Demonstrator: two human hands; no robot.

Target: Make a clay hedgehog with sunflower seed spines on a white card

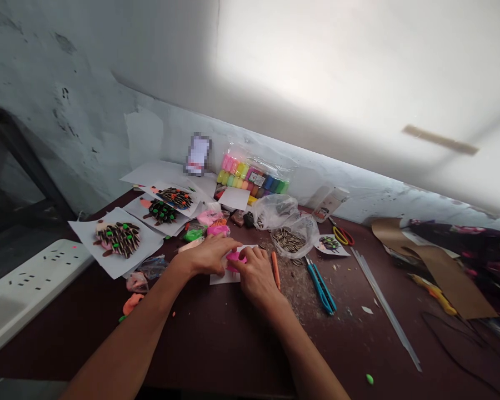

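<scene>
A flattened piece of bright pink modelling clay (234, 257) lies on a small white paper sheet (225, 279) in front of me. My left hand (210, 254) reaches over the sheet's left side, fingers stretched out, with the thumb low beside the clay. From the right, my right hand (256, 275) has bent fingers closed at the clay's edge, partly covering it. An orange stick-like tool (275, 270) lies just right of that hand. Beyond the left hand sit lumps of pink clay (218, 228) and green clay (195, 232) in wrappers.
Paper sheets with seed-covered hedgehog figures (119, 239) lie left, near a white power strip (33, 278). A plastic bag of striped seeds (289, 240), teal cutter (321, 287), scissors (344, 235) and clear sticks (385, 308) are rightward. A clay pack (252, 178) leans at the wall.
</scene>
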